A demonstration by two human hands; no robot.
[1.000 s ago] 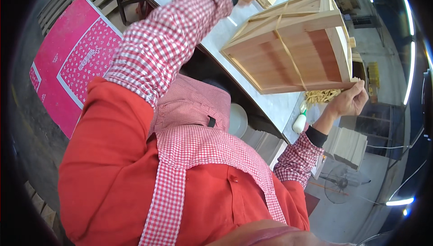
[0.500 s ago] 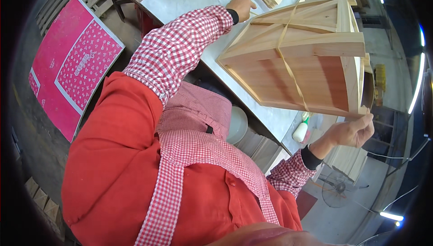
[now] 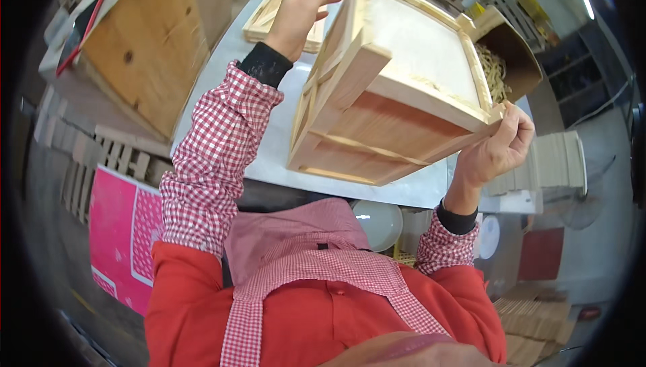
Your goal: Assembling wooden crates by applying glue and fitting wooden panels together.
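A pale wooden crate (image 3: 397,128) with corner posts stands tilted on the table (image 3: 229,108), its whitish panelled face (image 3: 424,41) turned up. A tan elastic band (image 3: 367,150) runs across its near reddish side. My right hand (image 3: 496,148) pinches the crate at its near right corner, thumb against fingers. By the far left post, my left hand (image 3: 303,16) is raised with its fingers apart, slightly blurred and holding nothing. Behind that hand lies a framed wooden panel (image 3: 264,24) with cross braces, partly hidden.
A cardboard box (image 3: 528,67) of tangled tan bands (image 3: 493,71) stands beyond the crate at right. A big plywood box (image 3: 151,51) is on the left, above a pink board (image 3: 121,226). Below the table edge sits a pale bowl (image 3: 379,224). Stacked slats (image 3: 555,162) are at right.
The crate has turned, so its whitish face now shows. My left hand has lifted off the table to the crate's far left post. The view has swung left.
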